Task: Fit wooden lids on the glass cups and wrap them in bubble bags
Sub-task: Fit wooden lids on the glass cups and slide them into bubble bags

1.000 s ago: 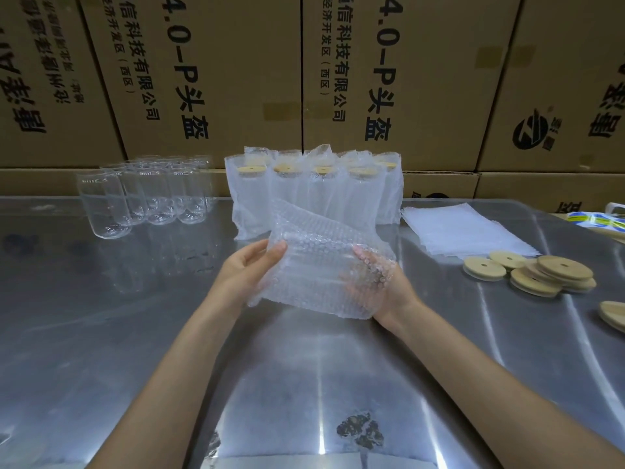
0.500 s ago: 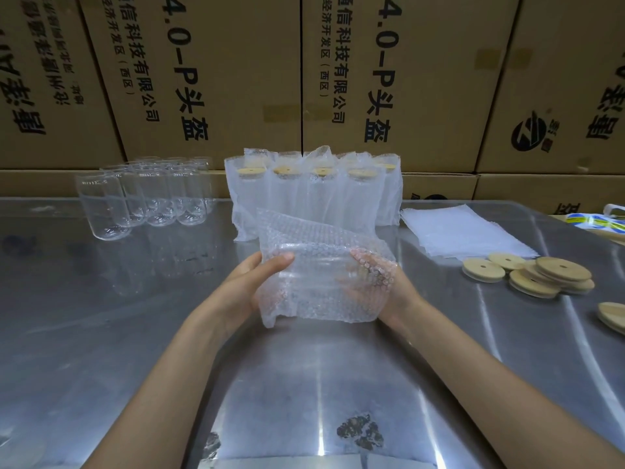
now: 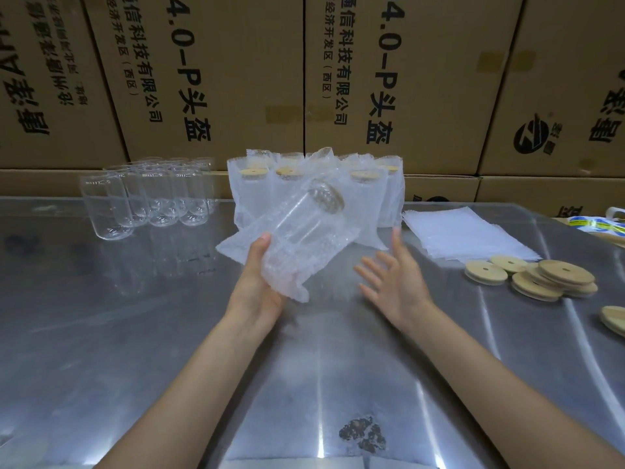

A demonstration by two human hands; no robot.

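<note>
My left hand [image 3: 258, 286] grips the lower end of a bubble-wrapped glass cup [image 3: 301, 238], which tilts up and away to the right, its wooden lid showing through the wrap at the far end. My right hand [image 3: 394, 279] hovers just right of it, fingers spread, holding nothing. Behind stands a row of wrapped, lidded cups [image 3: 365, 194]. Several bare glass cups [image 3: 152, 194] stand at the back left. Loose wooden lids [image 3: 541, 275] lie at the right, beside a flat stack of bubble bags [image 3: 456, 231].
The steel table [image 3: 135, 333] carries everything. A wall of printed cardboard boxes [image 3: 220, 79] runs along its far edge. Another wooden lid [image 3: 614, 319] pokes in at the right edge, and a printed plastic bag [image 3: 598, 223] lies at the far right.
My right hand has let go of the wrapped cup and drawn off to the right with its fingers spread. My left hand now holds the cup alone and has tilted it, lid end up and away.
</note>
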